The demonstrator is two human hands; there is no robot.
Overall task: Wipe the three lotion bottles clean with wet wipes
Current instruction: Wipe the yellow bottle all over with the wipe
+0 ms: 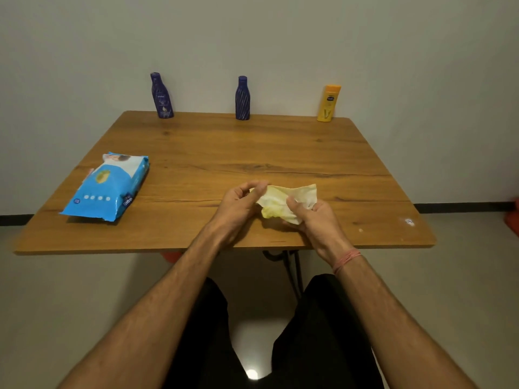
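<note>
- Both forearms are bare from elbow to wrist; no sleeves show anywhere in view.
- The left hand has no ring, watch or band.
- The right hand is also bare; just behind it, at its 5 o'clock, a thin pinkish-red thread bracelet circles the wrist in several loops.
- Black trousers cover both thighs.

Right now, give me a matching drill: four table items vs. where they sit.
Items:
1. wipes pack
2. yellow bottle
3. wet wipe
4. plain blue bottle

Places:
A. far edge, middle
B. held in both hands
C. left side of table, lying flat
D. far right corner

Pairs: 1-C, 2-D, 3-B, 4-A
</note>
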